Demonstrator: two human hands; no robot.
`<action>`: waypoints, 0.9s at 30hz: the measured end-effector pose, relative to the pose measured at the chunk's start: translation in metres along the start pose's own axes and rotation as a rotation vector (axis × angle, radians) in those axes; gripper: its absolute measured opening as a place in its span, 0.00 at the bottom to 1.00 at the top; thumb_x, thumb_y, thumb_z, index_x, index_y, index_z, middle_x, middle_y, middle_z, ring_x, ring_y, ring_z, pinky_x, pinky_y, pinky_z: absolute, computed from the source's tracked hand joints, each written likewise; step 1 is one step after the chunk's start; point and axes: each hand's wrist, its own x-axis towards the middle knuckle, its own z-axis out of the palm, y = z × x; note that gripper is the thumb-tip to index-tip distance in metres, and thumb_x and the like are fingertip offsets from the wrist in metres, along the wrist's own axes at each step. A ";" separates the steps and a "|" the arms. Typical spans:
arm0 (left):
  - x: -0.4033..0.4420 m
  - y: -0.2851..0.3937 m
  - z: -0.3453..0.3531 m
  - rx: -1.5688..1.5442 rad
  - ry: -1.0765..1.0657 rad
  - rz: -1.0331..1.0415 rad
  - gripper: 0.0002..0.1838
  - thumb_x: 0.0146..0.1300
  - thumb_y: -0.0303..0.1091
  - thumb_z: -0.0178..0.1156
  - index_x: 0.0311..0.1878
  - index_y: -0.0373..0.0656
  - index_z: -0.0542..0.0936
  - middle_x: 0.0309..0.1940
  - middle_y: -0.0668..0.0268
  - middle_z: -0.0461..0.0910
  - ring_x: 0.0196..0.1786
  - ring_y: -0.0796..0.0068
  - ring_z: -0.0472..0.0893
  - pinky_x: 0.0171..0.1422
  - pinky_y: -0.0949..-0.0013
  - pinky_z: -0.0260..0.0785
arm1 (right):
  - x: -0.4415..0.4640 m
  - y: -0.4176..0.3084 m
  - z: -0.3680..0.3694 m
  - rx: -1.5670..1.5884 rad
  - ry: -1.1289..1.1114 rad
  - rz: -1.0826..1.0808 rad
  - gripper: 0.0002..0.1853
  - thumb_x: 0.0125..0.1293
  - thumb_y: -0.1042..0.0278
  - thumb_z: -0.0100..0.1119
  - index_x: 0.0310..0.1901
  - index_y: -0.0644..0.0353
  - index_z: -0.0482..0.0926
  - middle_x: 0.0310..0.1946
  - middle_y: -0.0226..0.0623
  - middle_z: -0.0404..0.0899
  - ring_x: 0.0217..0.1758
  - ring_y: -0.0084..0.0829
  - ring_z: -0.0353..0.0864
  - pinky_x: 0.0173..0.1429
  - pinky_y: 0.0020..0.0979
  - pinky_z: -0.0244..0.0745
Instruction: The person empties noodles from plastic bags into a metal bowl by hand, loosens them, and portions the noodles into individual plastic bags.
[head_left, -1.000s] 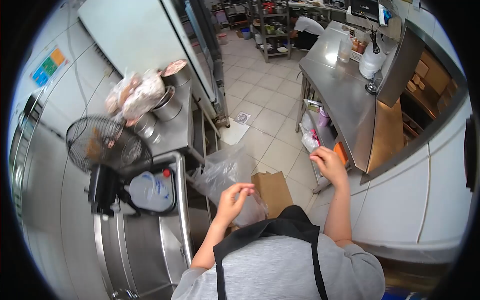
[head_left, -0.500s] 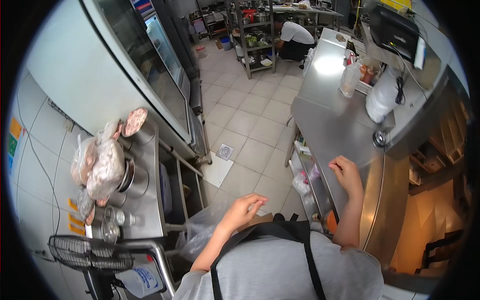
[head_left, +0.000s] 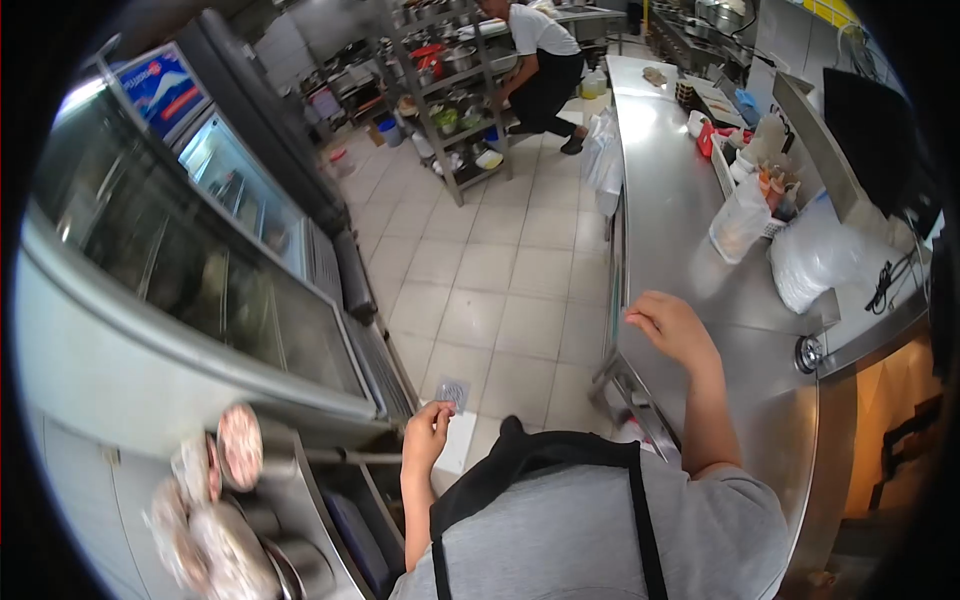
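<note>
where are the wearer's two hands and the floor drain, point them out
Left hand [head_left: 428, 432]: head view, on the middle of the hand
Right hand [head_left: 673, 327]: head view, on the middle of the hand
Floor drain [head_left: 453, 389]: head view, on its round cover

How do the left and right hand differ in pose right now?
The left hand sits lower in the picture; the right hand sits higher. The left hand's fingertips overlap the floor drain in view, while the right hand appears against the steel counter. Shared: bent fingers, and no held object visible in either.
</note>
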 end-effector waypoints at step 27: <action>0.672 0.441 0.207 -0.647 -1.088 1.057 0.08 0.65 0.29 0.53 0.43 0.38 0.77 0.38 0.64 0.79 0.40 0.76 0.78 0.46 0.72 0.70 | 0.234 0.227 -0.073 -0.173 0.422 0.719 0.05 0.57 0.69 0.59 0.31 0.61 0.77 0.25 0.40 0.74 0.29 0.42 0.74 0.33 0.37 0.68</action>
